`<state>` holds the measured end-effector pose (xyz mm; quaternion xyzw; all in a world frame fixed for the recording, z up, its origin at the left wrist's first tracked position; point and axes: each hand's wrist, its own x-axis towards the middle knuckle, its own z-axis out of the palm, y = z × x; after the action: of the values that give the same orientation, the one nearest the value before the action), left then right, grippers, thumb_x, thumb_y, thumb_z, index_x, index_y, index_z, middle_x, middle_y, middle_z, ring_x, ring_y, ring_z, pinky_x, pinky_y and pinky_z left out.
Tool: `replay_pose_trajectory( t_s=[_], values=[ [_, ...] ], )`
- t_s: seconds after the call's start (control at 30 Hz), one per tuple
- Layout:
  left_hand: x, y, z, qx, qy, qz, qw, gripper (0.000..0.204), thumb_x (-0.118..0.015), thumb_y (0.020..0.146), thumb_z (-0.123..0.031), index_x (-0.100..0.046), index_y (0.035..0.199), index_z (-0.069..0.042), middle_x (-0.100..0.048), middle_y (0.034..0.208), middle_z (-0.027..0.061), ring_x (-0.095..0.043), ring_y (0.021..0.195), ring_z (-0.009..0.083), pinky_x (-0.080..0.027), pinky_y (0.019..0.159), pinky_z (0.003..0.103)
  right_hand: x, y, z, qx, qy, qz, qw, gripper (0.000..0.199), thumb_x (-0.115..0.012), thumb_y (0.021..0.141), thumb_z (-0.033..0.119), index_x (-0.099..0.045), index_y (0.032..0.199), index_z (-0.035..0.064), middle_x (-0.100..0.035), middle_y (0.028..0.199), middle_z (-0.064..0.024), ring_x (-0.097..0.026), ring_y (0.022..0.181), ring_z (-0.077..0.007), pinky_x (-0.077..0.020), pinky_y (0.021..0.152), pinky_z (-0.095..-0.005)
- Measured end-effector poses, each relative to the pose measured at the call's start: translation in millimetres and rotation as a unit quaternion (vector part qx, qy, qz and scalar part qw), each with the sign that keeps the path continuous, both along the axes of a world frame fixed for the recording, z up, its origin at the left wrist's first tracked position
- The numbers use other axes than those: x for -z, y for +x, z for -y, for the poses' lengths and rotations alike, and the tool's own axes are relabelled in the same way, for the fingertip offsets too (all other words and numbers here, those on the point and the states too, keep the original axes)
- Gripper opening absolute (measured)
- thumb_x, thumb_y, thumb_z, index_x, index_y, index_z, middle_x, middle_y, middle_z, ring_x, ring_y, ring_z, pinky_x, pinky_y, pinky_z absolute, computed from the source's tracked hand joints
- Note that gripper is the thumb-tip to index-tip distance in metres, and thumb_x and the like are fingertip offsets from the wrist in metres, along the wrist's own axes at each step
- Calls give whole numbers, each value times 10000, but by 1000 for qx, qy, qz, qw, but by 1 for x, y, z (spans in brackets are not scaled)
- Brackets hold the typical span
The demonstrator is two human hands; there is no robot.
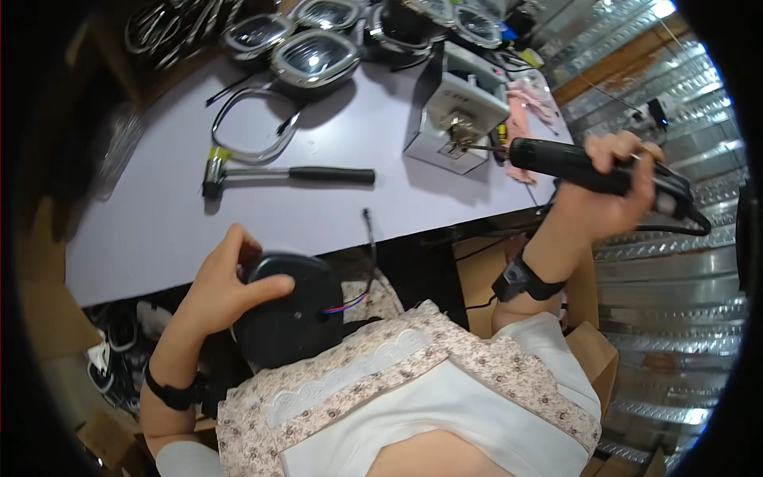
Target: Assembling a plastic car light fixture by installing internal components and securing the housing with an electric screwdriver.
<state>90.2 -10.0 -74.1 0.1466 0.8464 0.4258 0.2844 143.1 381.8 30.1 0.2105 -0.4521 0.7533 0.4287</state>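
My left hand [225,288] grips a black rounded lamp housing [292,318], its thumb across the back, at the table's near edge above my lap. Thin coloured wires run out of the housing to a dark cable with a small connector [366,215]. In my right hand [616,187] is a corded black electric screwdriver [556,157], fingers wrapped round its body. Its bit points left into the front of a white screw feeder [469,99]; whether the tip touches a screw is too small to tell.
A hammer [290,174] with a black grip lies mid-table beside a looped grey cable [258,151]. Several chrome-rimmed lamps [315,60] stand along the back. A pink cloth [524,119] is right of the feeder. Cardboard boxes [596,362] and a ribbed metallic wall [668,318] flank the right side.
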Motion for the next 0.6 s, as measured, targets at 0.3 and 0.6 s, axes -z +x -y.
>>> replay_pose_trajectory(
  t_s=[0.3, 0.6],
  values=[
    [-2, -12, -8, -2, 140, 3, 990, 783, -828, 693, -345, -544, 1373, -82, -492, 1168, 100, -486, 1112, 258, -368, 1015, 370, 33, -35, -48, 158, 1, 49, 986, 189, -648, 914, 144, -517, 1044, 106, -578, 813, -95, -526, 655, -179, -457, 635, -301],
    [0, -17, -20, 73, 121, 112, 984, 680, -805, 775, -373, -493, 1250, 1, -631, 1072, 182, -602, 1003, 242, -454, 909, 370, 1, -81, -8, 52, 270, 164, 947, 171, -661, 860, 15, -583, 1013, 19, -589, 823, -90, -522, 634, -144, -450, 620, -267]
  ],
)
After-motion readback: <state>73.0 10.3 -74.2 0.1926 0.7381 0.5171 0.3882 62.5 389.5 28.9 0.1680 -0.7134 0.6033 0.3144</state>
